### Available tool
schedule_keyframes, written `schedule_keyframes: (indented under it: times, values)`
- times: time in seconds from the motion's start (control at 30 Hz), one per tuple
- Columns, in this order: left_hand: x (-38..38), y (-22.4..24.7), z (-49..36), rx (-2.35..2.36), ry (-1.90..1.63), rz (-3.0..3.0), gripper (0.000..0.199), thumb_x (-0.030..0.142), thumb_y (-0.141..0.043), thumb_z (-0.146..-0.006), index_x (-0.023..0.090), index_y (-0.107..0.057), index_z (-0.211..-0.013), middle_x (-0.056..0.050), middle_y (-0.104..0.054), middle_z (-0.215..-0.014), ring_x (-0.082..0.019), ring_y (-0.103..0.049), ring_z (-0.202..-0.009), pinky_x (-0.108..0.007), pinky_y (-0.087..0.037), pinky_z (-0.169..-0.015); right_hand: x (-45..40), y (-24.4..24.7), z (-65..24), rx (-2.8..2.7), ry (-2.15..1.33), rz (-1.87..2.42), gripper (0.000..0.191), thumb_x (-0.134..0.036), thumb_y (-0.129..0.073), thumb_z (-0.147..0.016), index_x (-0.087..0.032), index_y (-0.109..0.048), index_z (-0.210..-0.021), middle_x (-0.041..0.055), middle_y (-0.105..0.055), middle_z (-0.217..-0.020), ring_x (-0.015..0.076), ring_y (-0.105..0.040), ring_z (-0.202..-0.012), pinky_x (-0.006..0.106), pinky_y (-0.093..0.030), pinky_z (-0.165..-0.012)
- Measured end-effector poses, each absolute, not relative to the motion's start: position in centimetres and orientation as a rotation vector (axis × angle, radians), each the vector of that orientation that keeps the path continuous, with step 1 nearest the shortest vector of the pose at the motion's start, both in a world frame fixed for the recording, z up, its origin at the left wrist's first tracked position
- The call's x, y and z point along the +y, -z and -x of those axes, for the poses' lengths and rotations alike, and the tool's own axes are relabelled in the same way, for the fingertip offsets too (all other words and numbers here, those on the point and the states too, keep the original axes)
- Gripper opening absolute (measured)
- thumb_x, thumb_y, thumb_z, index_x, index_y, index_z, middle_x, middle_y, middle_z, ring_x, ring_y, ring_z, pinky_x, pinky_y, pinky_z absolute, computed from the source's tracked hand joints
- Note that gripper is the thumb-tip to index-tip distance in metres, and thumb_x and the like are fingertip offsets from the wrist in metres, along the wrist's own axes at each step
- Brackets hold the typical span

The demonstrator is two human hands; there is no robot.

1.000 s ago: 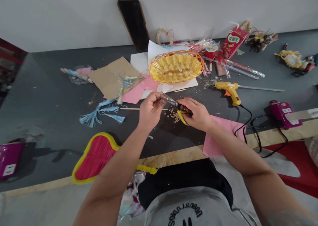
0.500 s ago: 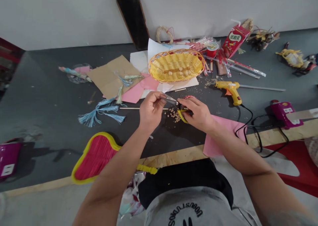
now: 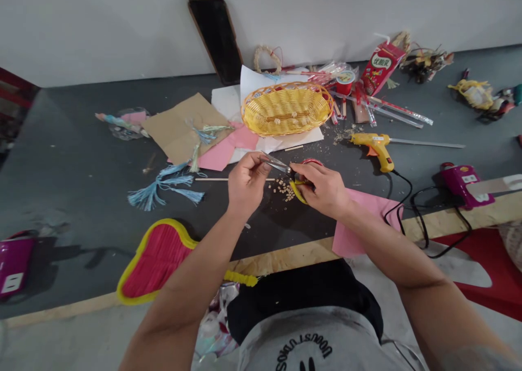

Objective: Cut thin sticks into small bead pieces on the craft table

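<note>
My right hand [image 3: 324, 190] is closed around a pair of scissors [image 3: 278, 165] with yellow and red handles, the blades pointing left. Fingers pinched together, my left hand [image 3: 246, 181] is at the blade tips; what it grips there is too small to make out. Below the scissors lies a small heap of short cut wooden pieces [image 3: 287, 191] on the dark table. A thin wooden stick [image 3: 212, 179] rests flat on the left, running behind my left hand.
Behind my hands stands a yellow woven basket [image 3: 287, 110] on papers. A glue gun [image 3: 373, 145] with a black cord lies to the right, near pink paper [image 3: 346, 237]. Blue tassels [image 3: 163, 189] and a red-and-yellow fan-shaped piece [image 3: 157, 259] are to the left.
Both hands stay in nearly the same place, with the scissors still in my right hand. The whole view has shifted slightly; nothing has clearly been picked up or let go.
</note>
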State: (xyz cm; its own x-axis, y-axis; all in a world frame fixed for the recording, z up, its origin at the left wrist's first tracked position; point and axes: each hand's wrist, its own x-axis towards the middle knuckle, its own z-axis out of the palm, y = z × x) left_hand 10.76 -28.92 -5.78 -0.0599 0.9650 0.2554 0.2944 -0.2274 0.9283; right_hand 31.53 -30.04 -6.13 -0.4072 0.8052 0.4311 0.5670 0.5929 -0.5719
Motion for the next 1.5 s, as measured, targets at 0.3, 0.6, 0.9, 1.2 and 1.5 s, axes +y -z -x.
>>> schedule_keyframes:
  times: [0.3, 0.6, 0.9, 1.2, 1.5]
  values:
    - [-28.9, 5.5, -10.9, 1.379, -1.287, -1.739, 0.034, 0.054, -0.062, -0.093, 0.021, -0.063, -0.085, -0.006, -0.071, -0.091, -0.019, -0.067, -0.083, -0.031, -0.055, -0.08, -30.0, 6.7, -31.2, -2.117, -0.501, 1.142, 0.044, -0.018, -0.062, -0.082, -0.022, -0.063, -0.126, 0.0094, -0.071, -0.111, 0.0225, -0.068, -0.1, 0.033, -0.058, -0.08]
    - [-29.0, 5.6, -11.0, 1.387, -1.268, -1.717, 0.03, 0.049, -0.063, -0.093, 0.021, -0.064, -0.087, -0.005, -0.071, -0.091, -0.018, -0.067, -0.084, -0.03, -0.055, -0.079, -29.8, 6.7, -31.5, -2.117, -0.478, 1.047, 0.045, -0.012, -0.057, -0.081, -0.018, -0.063, -0.125, 0.0105, -0.072, -0.108, 0.023, -0.069, -0.1, 0.036, -0.058, -0.087]
    - [-28.8, 6.2, -11.0, 1.35, -1.248, -1.586, 0.037, 0.058, -0.066, -0.089, 0.021, -0.064, -0.085, -0.002, -0.067, -0.078, -0.016, -0.062, -0.072, -0.028, -0.049, -0.069, -30.1, 6.2, -31.6, -2.137, -0.456, 1.074, 0.042, -0.011, -0.055, -0.084, -0.02, -0.064, -0.124, 0.0086, -0.074, -0.108, 0.022, -0.07, -0.098, 0.034, -0.058, -0.085]
    - [-28.7, 6.0, -10.7, 1.372, -1.229, -1.58, 0.034, 0.054, -0.066, -0.089, 0.02, -0.066, -0.088, -0.001, -0.062, -0.073, -0.014, -0.054, -0.063, -0.025, -0.044, -0.06, -29.2, 6.2, -31.8, -1.861, -0.582, 1.142, 0.033, -0.034, -0.066, -0.09, -0.022, -0.06, -0.12, 0.0028, -0.065, -0.089, 0.014, -0.057, -0.068, 0.028, -0.053, -0.065]
    - [-27.9, 6.7, -10.0, 1.299, -0.78, -2.261, 0.013, 0.019, -0.06, -0.085, 0.024, -0.071, -0.08, -0.006, -0.074, -0.088, -0.027, -0.061, -0.098, -0.046, -0.046, -0.096, -28.3, 6.8, -32.5, -1.72, -0.631, 1.217, 0.035, -0.041, -0.063, -0.093, -0.023, -0.057, -0.123, 0.0038, -0.065, -0.097, 0.0147, -0.059, -0.075, 0.03, -0.053, -0.069]
